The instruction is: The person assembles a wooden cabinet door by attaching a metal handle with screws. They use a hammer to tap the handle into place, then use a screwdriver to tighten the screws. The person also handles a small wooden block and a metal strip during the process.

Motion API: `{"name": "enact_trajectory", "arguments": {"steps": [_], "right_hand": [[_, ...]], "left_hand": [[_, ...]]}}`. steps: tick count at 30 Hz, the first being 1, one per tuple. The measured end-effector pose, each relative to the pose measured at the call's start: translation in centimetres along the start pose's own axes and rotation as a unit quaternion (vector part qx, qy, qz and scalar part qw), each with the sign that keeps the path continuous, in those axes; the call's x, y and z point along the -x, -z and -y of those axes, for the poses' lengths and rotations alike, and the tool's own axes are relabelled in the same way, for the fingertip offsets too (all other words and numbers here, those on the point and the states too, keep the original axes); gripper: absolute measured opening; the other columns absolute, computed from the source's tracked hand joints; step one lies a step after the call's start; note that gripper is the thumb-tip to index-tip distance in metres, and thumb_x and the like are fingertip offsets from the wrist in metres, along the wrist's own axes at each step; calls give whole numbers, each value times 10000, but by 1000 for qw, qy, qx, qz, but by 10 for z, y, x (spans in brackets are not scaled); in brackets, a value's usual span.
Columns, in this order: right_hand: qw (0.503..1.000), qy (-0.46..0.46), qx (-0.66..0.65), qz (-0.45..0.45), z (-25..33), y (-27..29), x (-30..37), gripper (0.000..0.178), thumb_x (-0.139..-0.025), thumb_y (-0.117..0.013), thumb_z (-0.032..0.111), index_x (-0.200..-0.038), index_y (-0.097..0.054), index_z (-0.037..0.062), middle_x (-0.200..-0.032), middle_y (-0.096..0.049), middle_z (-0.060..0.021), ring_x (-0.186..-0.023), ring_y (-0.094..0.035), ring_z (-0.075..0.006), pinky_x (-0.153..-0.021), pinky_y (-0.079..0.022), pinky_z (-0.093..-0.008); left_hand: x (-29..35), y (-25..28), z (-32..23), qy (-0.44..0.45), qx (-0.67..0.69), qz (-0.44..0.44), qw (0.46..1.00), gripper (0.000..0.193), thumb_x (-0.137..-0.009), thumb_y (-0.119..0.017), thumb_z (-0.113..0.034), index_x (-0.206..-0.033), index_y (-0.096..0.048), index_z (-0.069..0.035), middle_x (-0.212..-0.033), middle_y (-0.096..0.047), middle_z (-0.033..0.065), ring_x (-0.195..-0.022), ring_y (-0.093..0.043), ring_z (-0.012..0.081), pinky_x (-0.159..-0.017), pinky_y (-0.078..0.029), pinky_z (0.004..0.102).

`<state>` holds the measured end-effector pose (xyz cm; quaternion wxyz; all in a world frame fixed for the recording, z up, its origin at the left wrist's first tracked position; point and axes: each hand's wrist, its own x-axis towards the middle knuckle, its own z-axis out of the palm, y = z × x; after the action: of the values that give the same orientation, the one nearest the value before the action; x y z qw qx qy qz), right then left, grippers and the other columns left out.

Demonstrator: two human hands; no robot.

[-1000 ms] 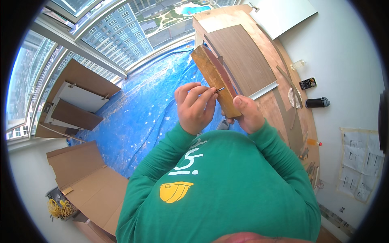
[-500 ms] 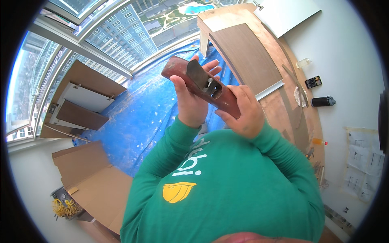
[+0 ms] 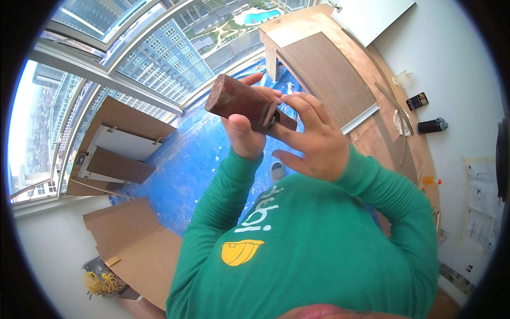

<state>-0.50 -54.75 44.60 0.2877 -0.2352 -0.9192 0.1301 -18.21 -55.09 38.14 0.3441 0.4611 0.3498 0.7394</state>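
Note:
A dark reddish-brown wooden hand plane (image 3: 236, 100) is up in front of my chest, tilted with its blunt end toward the upper left. My left hand (image 3: 246, 139) grips it from below, thumb along the near side and fingers behind the body. Fingers spread, my right hand (image 3: 321, 141) reaches in from the right. Its index fingertip touches the plane around the mouth and blade slot, while the thumb stays apart from the wood. My right fingers partly hide the plane's lower right end.
At the right, a workbench (image 3: 366, 130) bears a brown wood-grain panel (image 3: 324, 69). A black bottle (image 3: 431, 126), phone (image 3: 417, 101) and orange-liquid bottle (image 3: 431, 180) lie along its edge. Blue sheeting (image 3: 186, 154) covers the floor. Cardboard (image 3: 141, 250) and cabinet panels (image 3: 119, 151) stand left.
My right hand has let go of the plane's lower end and spread its fingers beside the blade slot. The plane has turned in my left hand, showing more of its blunt end.

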Motion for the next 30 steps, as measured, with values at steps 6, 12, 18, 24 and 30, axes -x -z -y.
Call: {"name": "enact_trajectory", "arguments": {"steps": [6,12,18,24,30], "right_hand": [[978,-60,-197,-42,-18,10,6,362,-839,-795,153,-1179,-709,63,-1381,-515,-203,-1264,-497,-376,-1046,-445,-453],[984,-42,-133,-110,-16,10,3,337,-866,-771,113,-1177,-685,17,-1222,-590,-177,-1134,-582,-344,-998,-475,-417],[958,-142,-167,-187,-43,21,20,324,-963,-691,145,-1248,-638,-1,-1210,-597,-164,-1093,-596,-263,-949,-496,-379],[939,-251,-193,-135,-56,6,56,323,-1000,-668,199,-1248,-635,-5,-1208,-600,-128,-1073,-587,-216,-923,-496,-333],[946,-159,-279,-31,-41,9,43,541,-928,-759,273,-1353,-572,-5,-1241,-603,-145,-1089,-618,-250,-938,-514,-374]], "left_hand": [[-16,4,-3,79,106,-24,991,1134,-871,-257,-934,-1287,-480,97,-843,-700,142,-947,-687,303,-920,-524,427],[-26,-2,-27,32,185,23,982,1095,-890,-214,-917,-1239,-534,71,-832,-694,188,-928,-691,344,-931,-520,474],[-34,-19,-71,30,293,6,955,1102,-848,-192,-958,-1133,-570,37,-837,-693,198,-918,-694,347,-995,-487,515],[-27,-2,-61,20,135,-65,989,1053,-903,-136,-906,-1098,-593,23,-852,-709,190,-980,-698,324,-1055,-447,502],[-15,2,-42,64,108,-80,989,972,-950,-160,-853,-1113,-603,-4,-908,-721,156,-995,-689,296,-1105,-401,486]]}}
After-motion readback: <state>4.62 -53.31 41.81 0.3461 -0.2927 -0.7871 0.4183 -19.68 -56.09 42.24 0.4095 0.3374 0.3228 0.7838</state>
